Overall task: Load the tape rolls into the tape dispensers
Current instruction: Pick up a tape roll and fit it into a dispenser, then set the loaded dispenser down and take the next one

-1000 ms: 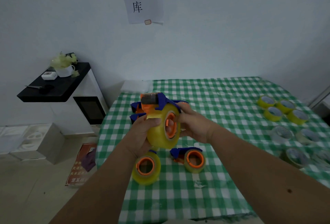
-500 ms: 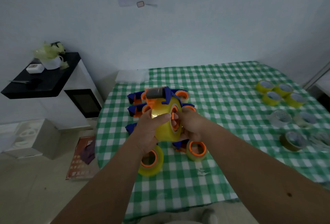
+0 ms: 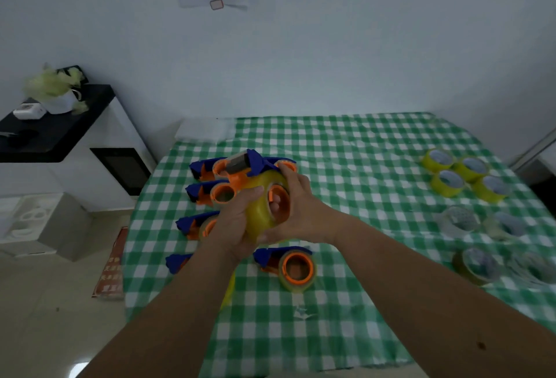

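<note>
Evidently the person is partway through seating a roll: the left hand (image 3: 237, 221) grips the glossy yellow tape roll (image 3: 261, 212) by its outer band, while the right hand (image 3: 296, 212) wraps its far side, thumb under the lower edge. That roll sits on the orange hub of a blue-and-orange plastic tape dispenser (image 3: 243, 167), held above the green-checked tablecloth (image 3: 346, 167). Several loaded dispensers (image 3: 216, 194) lie just behind and below; spare yellow rolls (image 3: 463, 176) wait well apart at the right. Next, probably, the roll needs pressing fully home, then threading its free end toward the cutter.
</note>
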